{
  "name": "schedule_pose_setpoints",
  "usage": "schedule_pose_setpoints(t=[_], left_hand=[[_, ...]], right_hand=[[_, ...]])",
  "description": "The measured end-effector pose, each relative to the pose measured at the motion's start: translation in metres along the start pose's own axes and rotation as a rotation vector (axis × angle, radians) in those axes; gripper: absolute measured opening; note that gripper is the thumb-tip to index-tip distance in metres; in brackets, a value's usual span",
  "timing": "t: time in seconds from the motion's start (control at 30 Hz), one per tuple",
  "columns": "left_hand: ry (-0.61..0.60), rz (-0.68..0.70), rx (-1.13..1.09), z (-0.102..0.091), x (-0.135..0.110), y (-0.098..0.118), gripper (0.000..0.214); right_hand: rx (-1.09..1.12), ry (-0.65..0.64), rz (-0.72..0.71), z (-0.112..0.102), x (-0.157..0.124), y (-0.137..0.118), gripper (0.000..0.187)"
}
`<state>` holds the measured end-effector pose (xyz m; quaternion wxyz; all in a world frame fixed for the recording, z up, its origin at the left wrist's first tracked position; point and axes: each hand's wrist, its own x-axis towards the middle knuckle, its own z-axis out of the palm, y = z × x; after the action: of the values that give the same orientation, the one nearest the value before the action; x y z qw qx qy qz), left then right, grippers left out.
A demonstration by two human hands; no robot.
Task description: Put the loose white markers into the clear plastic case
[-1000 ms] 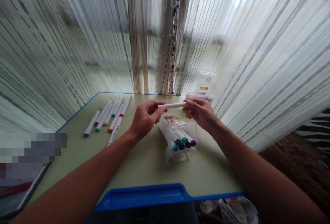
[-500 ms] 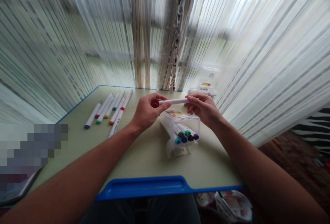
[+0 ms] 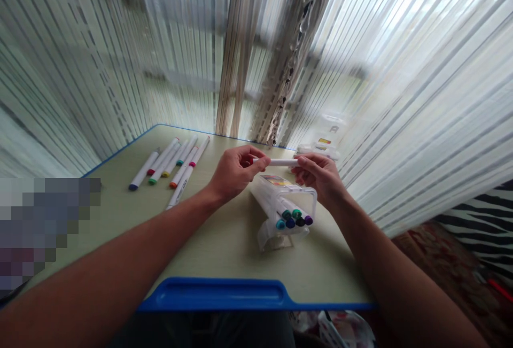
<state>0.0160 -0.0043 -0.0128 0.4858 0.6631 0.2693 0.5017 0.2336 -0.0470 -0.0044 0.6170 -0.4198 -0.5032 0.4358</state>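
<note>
Between my two hands a white marker [image 3: 284,162] with a red end lies level above the table. My left hand [image 3: 240,170] pinches its red end, and my right hand [image 3: 318,172] grips the other end with thumb and fingers. Just below them, a clear plastic case [image 3: 264,198] rests on its side with its open end facing me. Inside it are several markers [image 3: 294,218] with teal, green, blue, black and purple ends. To the left, several loose white markers [image 3: 162,169] with coloured ends lie side by side on the table.
The pale table [image 3: 216,246] has a blue edge with a moulded blue tray [image 3: 220,293] at the front. Another clear case [image 3: 320,149] stands at the back right. String curtains [image 3: 180,59] hang behind. A white basket [image 3: 347,329] sits below the table.
Both hands still hold the marker, its tilt now nearly level. The left fingers cover slightly more of its red end. The whole view has shifted and rotated a little.
</note>
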Motion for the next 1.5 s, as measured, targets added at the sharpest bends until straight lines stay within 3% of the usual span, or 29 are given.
schedule_pose_setpoints(t=[0.67,1.5], left_hand=[[-0.012,0.043,0.095,0.001,0.000,-0.002,0.032],[-0.075,-0.003,-0.155,0.000,-0.003,0.009,0.031]], right_hand=[[0.003,0.004,0.006,0.000,0.000,0.001,0.026],[0.058,0.038,-0.025,-0.001,0.003,-0.003,0.025]])
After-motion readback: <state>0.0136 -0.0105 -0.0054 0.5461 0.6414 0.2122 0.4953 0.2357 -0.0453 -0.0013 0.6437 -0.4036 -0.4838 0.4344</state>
